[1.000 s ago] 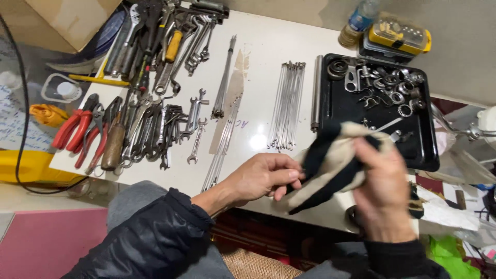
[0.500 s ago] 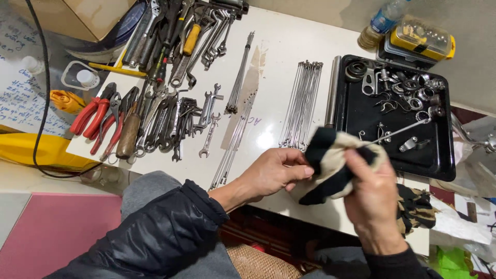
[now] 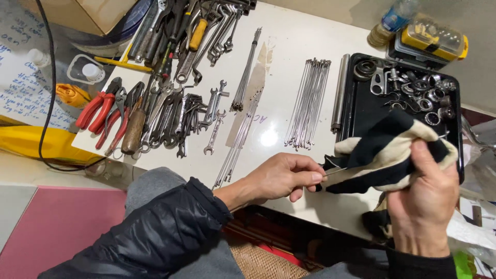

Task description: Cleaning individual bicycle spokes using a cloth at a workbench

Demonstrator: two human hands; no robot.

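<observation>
My left hand (image 3: 281, 177) pinches the near end of a thin metal spoke (image 3: 336, 171) over the front edge of the white table (image 3: 289, 41). My right hand (image 3: 426, 199) grips a black and cream cloth (image 3: 385, 155) wrapped around the rest of that spoke, over the near corner of the black tray (image 3: 361, 111). Most of the spoke is hidden inside the cloth. A bundle of loose spokes (image 3: 308, 103) lies just beyond my left hand.
Wrenches (image 3: 178, 116), red-handled pliers (image 3: 98, 111) and a wooden-handled tool (image 3: 134, 129) crowd the table's left. More spokes (image 3: 240, 139) and a steel tube (image 3: 338, 93) lie mid-table. The tray holds several small metal parts (image 3: 413, 90). A bottle (image 3: 395, 15) and yellow case (image 3: 434, 39) stand behind.
My right hand has slid the cloth to the right along the spoke, baring a short length by my left fingers. The view has shifted slightly.
</observation>
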